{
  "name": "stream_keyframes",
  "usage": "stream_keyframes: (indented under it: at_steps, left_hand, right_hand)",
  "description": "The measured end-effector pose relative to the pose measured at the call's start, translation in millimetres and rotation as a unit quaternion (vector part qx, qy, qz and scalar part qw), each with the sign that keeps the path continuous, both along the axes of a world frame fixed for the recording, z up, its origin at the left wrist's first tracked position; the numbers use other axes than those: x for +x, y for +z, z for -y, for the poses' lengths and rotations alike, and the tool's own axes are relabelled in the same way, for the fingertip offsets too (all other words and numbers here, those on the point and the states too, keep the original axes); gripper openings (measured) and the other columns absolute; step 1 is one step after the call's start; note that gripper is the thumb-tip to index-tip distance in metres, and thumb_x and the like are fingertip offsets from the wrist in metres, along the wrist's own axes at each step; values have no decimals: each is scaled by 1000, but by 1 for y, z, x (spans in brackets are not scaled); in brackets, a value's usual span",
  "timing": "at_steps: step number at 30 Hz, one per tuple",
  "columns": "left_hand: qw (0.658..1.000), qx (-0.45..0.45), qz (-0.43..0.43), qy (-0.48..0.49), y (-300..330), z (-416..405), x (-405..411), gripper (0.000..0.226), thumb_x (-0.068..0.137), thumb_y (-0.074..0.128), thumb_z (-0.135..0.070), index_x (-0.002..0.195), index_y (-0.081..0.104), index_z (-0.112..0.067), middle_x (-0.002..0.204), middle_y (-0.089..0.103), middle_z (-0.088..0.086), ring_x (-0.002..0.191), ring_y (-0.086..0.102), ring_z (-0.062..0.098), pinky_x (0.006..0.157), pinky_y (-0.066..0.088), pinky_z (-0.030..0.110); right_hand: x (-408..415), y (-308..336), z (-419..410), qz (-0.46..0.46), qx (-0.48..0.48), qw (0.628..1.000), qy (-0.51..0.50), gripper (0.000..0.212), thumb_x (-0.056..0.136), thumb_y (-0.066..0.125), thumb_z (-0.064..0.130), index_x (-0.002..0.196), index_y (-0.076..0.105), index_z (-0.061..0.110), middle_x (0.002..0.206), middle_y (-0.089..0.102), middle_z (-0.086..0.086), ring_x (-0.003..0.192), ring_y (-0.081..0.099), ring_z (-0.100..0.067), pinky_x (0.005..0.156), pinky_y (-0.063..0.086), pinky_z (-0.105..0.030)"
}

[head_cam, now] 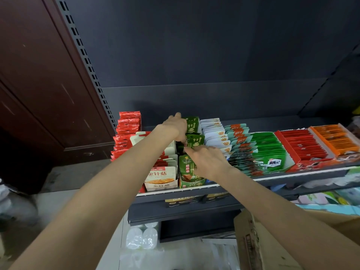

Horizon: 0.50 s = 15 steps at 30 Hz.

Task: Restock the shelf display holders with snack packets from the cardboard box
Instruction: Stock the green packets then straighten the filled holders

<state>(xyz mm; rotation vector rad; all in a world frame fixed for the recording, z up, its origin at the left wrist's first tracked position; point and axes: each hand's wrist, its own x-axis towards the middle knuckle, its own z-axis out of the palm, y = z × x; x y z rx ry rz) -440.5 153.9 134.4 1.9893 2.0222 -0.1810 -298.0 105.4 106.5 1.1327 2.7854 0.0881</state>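
Note:
A green display holder [191, 183] stands on the shelf [272, 179], with green snack packets [195, 142] upright inside it. My left hand [176, 127] reaches over the holder's back part and grips the packets there from the left side. My right hand [208, 161] lies over the holder's front half, its index finger pointing left onto the packets' top edges, while a green front packet [186, 169] shows below it. The cardboard box [259, 244] sits at the lower right, partly hidden by my right forearm.
A white holder of mushroom packets [161, 177] stands left of the green one, with red packets [127, 131] stacked beyond. To the right run white [213, 133], teal-orange [238, 141], green [270, 151], red [303, 145] and orange [335, 137] rows. Clear plastic packs [142, 237] lie on the floor.

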Motion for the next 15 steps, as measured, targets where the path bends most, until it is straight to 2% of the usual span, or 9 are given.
stream_keyframes:
  at_steps: [3, 8, 10, 11, 12, 13, 15]
  left_hand:
    - [1000, -6, -4, 1, 0, -1, 0, 60, 79, 74, -34, 129, 53, -11, 133, 33, 11, 121, 39, 28, 100, 42, 41]
    - [1000, -10, -6, -2, -1, -3, -2, 56, 80, 74, -29, 129, 53, -13, 133, 34, 10, 120, 40, 28, 100, 43, 40]
    - [1000, -10, -13, -6, 0, -4, -2, 56, 80, 74, -29, 129, 53, -13, 133, 34, 10, 121, 40, 28, 99, 43, 40]
    - [1000, -10, -15, -6, 1, -4, -2, 56, 80, 74, -29, 130, 53, -12, 134, 33, 10, 121, 40, 28, 99, 44, 40]
    - [1000, -10, -13, -5, 2, -5, -2, 56, 81, 73, -28, 130, 52, -11, 134, 33, 10, 121, 40, 29, 98, 44, 39]
    - [1000, -9, -9, -4, 2, -4, -3, 54, 82, 72, -26, 130, 51, -10, 135, 33, 11, 120, 40, 29, 97, 44, 38]
    - [1000, -4, -5, -1, 2, -2, -3, 54, 84, 70, -25, 131, 50, -8, 135, 33, 12, 119, 41, 29, 96, 44, 37]
  right_hand:
    - [-5, -1, -4, 29, 5, 999, 18, 72, 81, 69, 25, 139, 27, 18, 105, 63, -7, 96, 61, -27, 66, 41, -34]
    - [-12, -5, 1, 30, 67, 997, 35, 47, 89, 56, 15, 132, 37, 11, 94, 68, -6, 85, 66, -27, 58, 38, -31]
    - [-12, -13, 7, -4, 77, 997, 3, 50, 83, 64, 14, 129, 43, 11, 93, 69, -5, 82, 67, -26, 57, 40, -30]
    - [-11, -17, 10, -27, 107, 994, -18, 58, 72, 75, 14, 123, 50, 13, 88, 68, -5, 78, 66, -24, 56, 44, -30]
    - [-10, -23, 12, -61, 148, 987, -29, 66, 56, 83, 11, 117, 57, 14, 86, 66, -6, 76, 64, -23, 58, 49, -32]
    - [-8, -30, 14, -99, 197, 975, -23, 72, 47, 81, 4, 114, 59, 15, 90, 63, -8, 81, 61, -23, 68, 52, -36]
    - [-1, -39, 19, -144, 276, 950, 14, 74, 47, 62, -1, 118, 52, 18, 105, 52, -11, 95, 51, -24, 87, 43, -40]
